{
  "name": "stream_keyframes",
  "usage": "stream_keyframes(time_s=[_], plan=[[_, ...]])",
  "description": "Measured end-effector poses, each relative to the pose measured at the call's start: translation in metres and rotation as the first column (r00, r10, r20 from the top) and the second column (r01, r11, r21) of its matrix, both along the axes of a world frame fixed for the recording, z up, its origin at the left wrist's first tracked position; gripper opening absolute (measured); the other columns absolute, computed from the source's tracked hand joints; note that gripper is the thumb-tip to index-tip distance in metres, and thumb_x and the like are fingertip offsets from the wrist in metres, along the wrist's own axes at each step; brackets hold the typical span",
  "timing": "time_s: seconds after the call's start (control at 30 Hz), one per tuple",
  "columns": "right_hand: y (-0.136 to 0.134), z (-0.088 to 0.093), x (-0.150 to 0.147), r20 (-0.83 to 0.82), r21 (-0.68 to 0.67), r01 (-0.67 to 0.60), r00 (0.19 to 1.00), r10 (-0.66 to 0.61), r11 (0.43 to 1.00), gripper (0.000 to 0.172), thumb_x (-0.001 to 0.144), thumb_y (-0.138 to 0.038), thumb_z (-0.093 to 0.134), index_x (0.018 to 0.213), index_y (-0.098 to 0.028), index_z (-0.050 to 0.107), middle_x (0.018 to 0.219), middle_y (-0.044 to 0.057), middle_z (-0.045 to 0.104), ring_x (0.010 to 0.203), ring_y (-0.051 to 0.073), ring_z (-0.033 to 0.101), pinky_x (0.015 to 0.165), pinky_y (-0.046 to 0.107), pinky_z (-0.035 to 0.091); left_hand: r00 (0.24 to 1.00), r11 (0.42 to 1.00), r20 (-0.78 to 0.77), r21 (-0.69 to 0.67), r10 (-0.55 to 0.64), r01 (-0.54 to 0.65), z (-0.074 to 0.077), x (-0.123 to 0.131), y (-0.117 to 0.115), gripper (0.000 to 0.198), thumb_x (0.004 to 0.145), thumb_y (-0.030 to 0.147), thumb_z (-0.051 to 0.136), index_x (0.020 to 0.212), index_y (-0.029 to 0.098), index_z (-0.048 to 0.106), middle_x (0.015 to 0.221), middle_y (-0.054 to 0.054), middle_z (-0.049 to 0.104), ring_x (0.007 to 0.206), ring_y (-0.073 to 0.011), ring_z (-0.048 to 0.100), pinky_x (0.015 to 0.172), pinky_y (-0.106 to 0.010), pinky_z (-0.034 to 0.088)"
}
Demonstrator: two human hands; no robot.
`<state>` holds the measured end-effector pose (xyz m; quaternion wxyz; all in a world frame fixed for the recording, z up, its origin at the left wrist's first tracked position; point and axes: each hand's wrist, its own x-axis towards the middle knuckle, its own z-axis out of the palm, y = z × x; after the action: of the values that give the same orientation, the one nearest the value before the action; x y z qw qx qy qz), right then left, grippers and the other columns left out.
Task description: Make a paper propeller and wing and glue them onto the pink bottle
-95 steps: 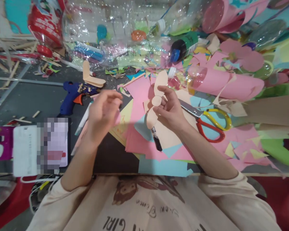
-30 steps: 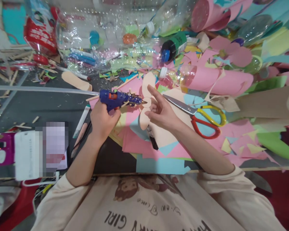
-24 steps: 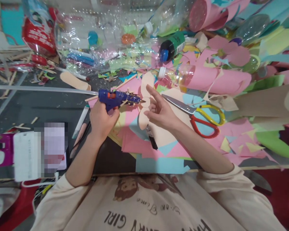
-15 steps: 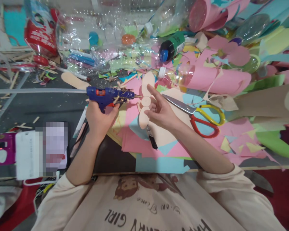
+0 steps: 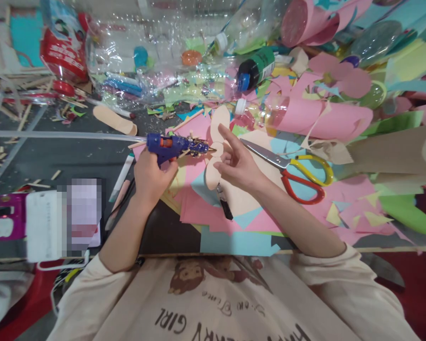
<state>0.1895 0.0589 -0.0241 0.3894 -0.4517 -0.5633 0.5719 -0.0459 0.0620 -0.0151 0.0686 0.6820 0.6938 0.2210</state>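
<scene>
My left hand (image 5: 151, 177) is closed around the grip of a blue hot glue gun (image 5: 173, 146), with a long clear glue stick out of its back. Bits of debris cling around its front, and its metal nozzle meets the round centre of a cream paper flower (image 5: 218, 149). Two petals show, one above and one below the centre. My right hand (image 5: 239, 163) steadies this flower, index finger on the upper petal and thumb on the lower one, other fingers curled. Another cream paper petal (image 5: 114, 120) lies left of the gun.
Scissors (image 5: 287, 166) with yellow and red handles lie right of my right hand. A black marker (image 5: 225, 203) is below the flower, on stacked coloured paper (image 5: 191, 208). Plastic bottles (image 5: 257, 68) and paper scraps crowd the back; a phone (image 5: 85, 208) lies at left.
My left hand has moved right with the glue gun, bringing its nozzle onto the flower's centre. My right hand and the flower have stayed nearly in place.
</scene>
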Motion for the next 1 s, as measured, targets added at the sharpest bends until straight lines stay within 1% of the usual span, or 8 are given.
stream_keyframes(time_s=[0.13, 0.23, 0.33, 0.5, 0.67, 0.77, 0.87, 1.0], plan=[[-0.0001, 0.0008, -0.0005, -0.015, -0.017, -0.012, 1.000, 0.012, 1.000, 0.081, 0.081, -0.055, 0.065, 0.150, -0.043, 0.024, 0.127, 0.004, 0.057, 0.062, 0.010, 0.044, 0.048, 0.025, 0.041, 1.000, 1.000, -0.011, 0.010, -0.009, 0.009, -0.0010, -0.0007, 0.0000, 0.026, 0.068, 0.035, 0.065, 0.088, 0.021, 0.056, 0.086, -0.009, 0.065, 0.091, -0.0314, 0.066, 0.081, -0.042, 0.052], [0.0000, 0.0012, -0.0003, -0.030, -0.035, -0.007, 1.000, 0.006, 0.999, 0.083, 0.080, -0.054, 0.067, 0.150, -0.043, 0.025, 0.121, 0.003, 0.059, 0.061, 0.010, 0.044, 0.047, 0.024, 0.041, 1.000, 1.000, -0.017, 0.014, -0.022, 0.022, -0.0007, -0.0007, 0.0000, 0.025, 0.068, 0.035, 0.065, 0.088, 0.021, 0.057, 0.087, -0.010, 0.066, 0.091, -0.0308, 0.066, 0.081, -0.041, 0.052], [0.0001, 0.0022, -0.0004, -0.040, -0.045, 0.000, 0.999, -0.002, 0.999, 0.083, 0.079, -0.052, 0.069, 0.150, -0.042, 0.026, 0.119, 0.003, 0.060, 0.061, 0.010, 0.043, 0.047, 0.024, 0.042, 1.000, 1.000, -0.030, 0.012, -0.001, 0.001, -0.0003, -0.0022, 0.0001, 0.026, 0.068, 0.036, 0.064, 0.087, 0.020, 0.056, 0.087, -0.010, 0.066, 0.090, -0.0318, 0.066, 0.082, -0.043, 0.052], [0.0000, 0.0045, -0.0009, -0.051, -0.045, 0.002, 0.999, -0.004, 0.999, 0.083, 0.079, -0.045, 0.069, 0.151, -0.041, 0.027, 0.134, 0.005, 0.055, 0.060, 0.009, 0.041, 0.048, 0.024, 0.043, 1.000, 1.000, -0.002, 0.008, 0.025, -0.025, -0.0002, -0.0067, 0.0012, 0.026, 0.071, 0.035, 0.062, 0.091, 0.019, 0.057, 0.088, -0.011, 0.064, 0.094, -0.0332, 0.065, 0.084, -0.045, 0.051], [-0.0002, 0.0047, 0.0002, -0.019, 0.010, -0.030, 0.999, 0.030, 0.999, 0.078, 0.084, -0.043, 0.066, 0.151, -0.042, 0.026, 0.157, 0.004, 0.036, 0.065, 0.008, 0.046, 0.055, 0.026, 0.050, 1.000, 0.999, 0.025, 0.039, 0.019, -0.020, -0.0011, -0.0088, 0.0019, 0.026, 0.072, 0.031, 0.062, 0.095, 0.020, 0.058, 0.093, -0.010, 0.065, 0.098, -0.0312, 0.065, 0.088, -0.043, 0.051], [-0.0009, 0.0039, 0.0009, 0.015, 0.043, -0.053, 0.999, 0.052, 0.998, 0.077, 0.086, -0.044, 0.063, 0.152, -0.043, 0.024, 0.161, 0.004, 0.031, 0.072, 0.010, 0.053, 0.059, 0.027, 0.053, 0.999, 0.998, 0.024, 0.048, 0.028, -0.029, -0.0015, -0.0089, 0.0021, 0.027, 0.072, 0.031, 0.063, 0.096, 0.020, 0.059, 0.094, -0.010, 0.065, 0.099, -0.0312, 0.065, 0.089, -0.044, 0.052], [-0.0018, 0.0045, 0.0010, 0.034, 0.056, -0.070, 0.997, 0.068, 0.996, 0.076, 0.087, -0.043, 0.063, 0.152, -0.042, 0.025, 0.163, 0.004, 0.027, 0.079, 0.012, 0.057, 0.058, 0.026, 0.051, 0.999, 0.998, 0.027, 0.046, 0.030, -0.032, -0.0008, -0.0080, 0.0026, 0.028, 0.072, 0.031, 0.063, 0.096, 0.019, 0.059, 0.094, -0.010, 0.065, 0.099, -0.0314, 0.065, 0.089, -0.044, 0.051], [-0.0026, 0.0079, 0.0002, 0.025, 0.052, -0.077, 0.997, 0.076, 0.996, 0.076, 0.086, -0.038, 0.064, 0.152, -0.040, 0.026, 0.163, 0.006, 0.028, 0.076, 0.011, 0.057, 0.056, 0.025, 0.050, 0.999, 0.999, 0.031, 0.018, 0.029, -0.029, 0.0001, -0.0048, 0.0023, 0.028, 0.072, 0.033, 0.062, 0.096, 0.019, 0.058, 0.092, -0.010, 0.064, 0.097, -0.0316, 0.065, 0.088, -0.045, 0.051]])
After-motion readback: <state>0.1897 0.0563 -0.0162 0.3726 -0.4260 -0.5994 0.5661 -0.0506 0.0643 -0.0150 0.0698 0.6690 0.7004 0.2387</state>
